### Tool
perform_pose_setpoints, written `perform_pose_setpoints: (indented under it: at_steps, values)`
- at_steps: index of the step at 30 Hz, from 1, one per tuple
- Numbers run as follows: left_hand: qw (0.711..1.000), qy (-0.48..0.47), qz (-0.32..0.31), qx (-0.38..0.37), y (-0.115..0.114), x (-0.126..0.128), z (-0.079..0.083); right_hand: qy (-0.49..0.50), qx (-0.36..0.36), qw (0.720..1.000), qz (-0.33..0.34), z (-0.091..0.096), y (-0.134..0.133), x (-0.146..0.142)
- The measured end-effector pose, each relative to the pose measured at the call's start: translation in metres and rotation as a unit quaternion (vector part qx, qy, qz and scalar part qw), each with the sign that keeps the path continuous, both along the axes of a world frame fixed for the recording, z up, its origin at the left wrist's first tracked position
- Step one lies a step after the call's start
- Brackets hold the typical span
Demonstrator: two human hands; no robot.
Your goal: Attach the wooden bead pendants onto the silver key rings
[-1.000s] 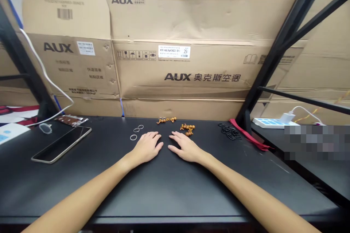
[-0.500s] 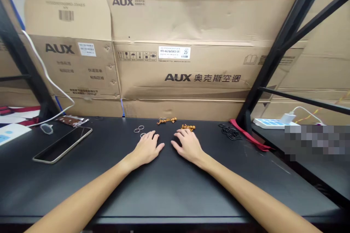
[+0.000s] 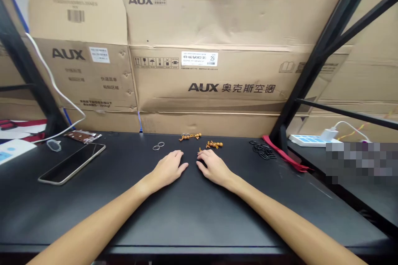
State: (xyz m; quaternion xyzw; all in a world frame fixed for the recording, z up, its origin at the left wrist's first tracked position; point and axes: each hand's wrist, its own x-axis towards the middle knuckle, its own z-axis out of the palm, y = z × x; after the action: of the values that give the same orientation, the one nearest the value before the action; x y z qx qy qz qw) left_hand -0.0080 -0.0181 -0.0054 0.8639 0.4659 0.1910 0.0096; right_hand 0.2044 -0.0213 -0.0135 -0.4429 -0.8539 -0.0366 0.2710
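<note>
My left hand is low over the black table, its fingers curled together and the thumb held a little apart. What is under its fingertips is hidden. Just beyond it lie two thin metal rings, side by side. My right hand has its fingers closed over a brown wooden bead charm; only a small tip of the charm shows past the fingertips. Two similar clusters lie further back: one bead charm beyond my right hand, and several bead charms near the cardboard.
A phone and a brown packet lie at left. To the right are a pile of black loops and a red strap. A cardboard wall stands behind, with a power strip at far right.
Both hands have drawn slightly back. A ring that showed by my left fingertips is no longer visible. One bead charm has come away from its cluster with my right hand.
</note>
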Motion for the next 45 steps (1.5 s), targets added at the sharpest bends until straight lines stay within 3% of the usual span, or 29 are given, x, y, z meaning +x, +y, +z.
perform_pose_setpoints:
  at_steps: [3,5,14,24,33,39,45]
  values:
    - [0.999,-0.040,-0.013,0.001,0.002,-0.001,0.002,0.035,-0.009,0.995,0.097,-0.001,-0.001,0.000]
    - [0.999,-0.039,-0.010,0.003,0.003,-0.001,0.004,0.049,-0.012,0.991,0.120,0.000,-0.002,0.000]
    - [0.998,0.040,-0.028,0.026,0.003,-0.001,0.010,0.032,0.001,0.999,0.017,0.003,-0.001,-0.001]
    - [0.997,0.054,-0.023,0.040,0.000,0.000,0.013,0.062,-0.043,0.997,0.015,0.000,0.000,0.000]
    - [0.995,-0.070,-0.071,0.016,0.003,0.003,0.006,0.061,-0.045,0.996,0.046,0.001,0.000,-0.001]
    - [0.982,-0.171,-0.073,-0.045,0.007,0.004,0.008,0.076,-0.055,0.993,0.067,0.004,-0.003,-0.001]
    - [0.965,-0.214,-0.100,-0.115,0.004,0.004,0.012,0.080,-0.014,0.992,0.094,0.008,-0.009,-0.004]
